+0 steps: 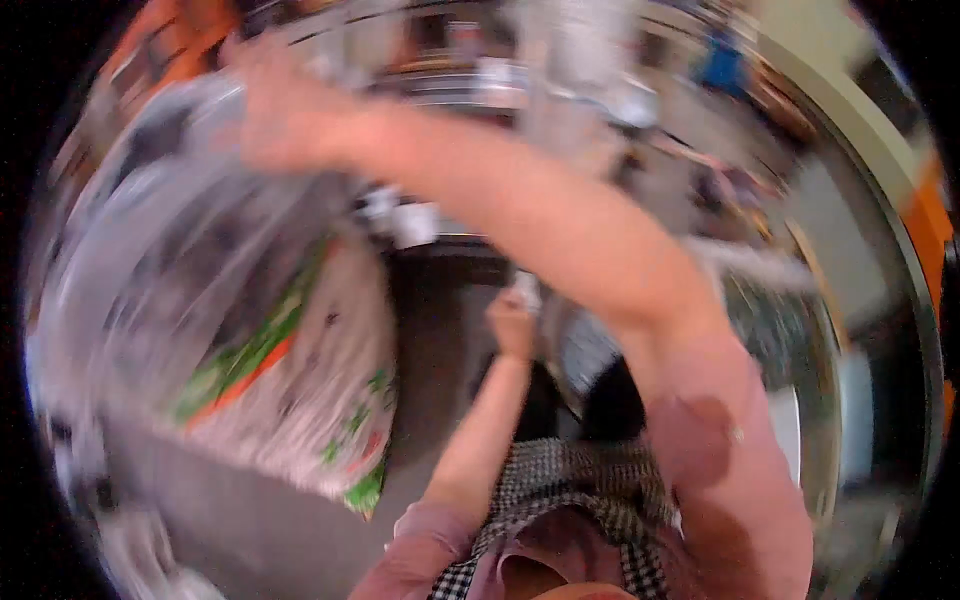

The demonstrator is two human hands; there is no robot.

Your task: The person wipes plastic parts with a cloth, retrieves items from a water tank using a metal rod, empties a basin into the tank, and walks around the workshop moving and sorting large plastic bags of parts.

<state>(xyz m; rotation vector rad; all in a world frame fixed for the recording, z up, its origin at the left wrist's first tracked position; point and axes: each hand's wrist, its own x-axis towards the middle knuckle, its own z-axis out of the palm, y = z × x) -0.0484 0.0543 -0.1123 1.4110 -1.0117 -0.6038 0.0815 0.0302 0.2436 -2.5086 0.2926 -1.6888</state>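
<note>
"Which step do you have in hand now?"

"As I judge it, I am busy with the upper part of the large plastic bag (230, 310). It is on my left side, clear at the top, and lower down it has a green stripe (265, 345) and an orange stripe (240, 383)."

"And your fingers, what do they do?"

"My right hand (285, 112) reaches across in front of me, to the top of this bag. It is much blurred (I am sorry for that), so I cannot tell how wide its fingers are spread, nor if they grip the plastic or only pass over it."

"The other one?"

"My left hand (512, 318) is in front of my checked apron (570, 470), well apart from the bag. Its fingers are curled in, closed around a small white piece (527, 288); what it is, I cannot say."

"What does the next move call for, in your opinion?"

"I think it calls for a sure hold on the loose plastic, since such thin film could slip. The left hand should keep its white piece out of the way."
</note>
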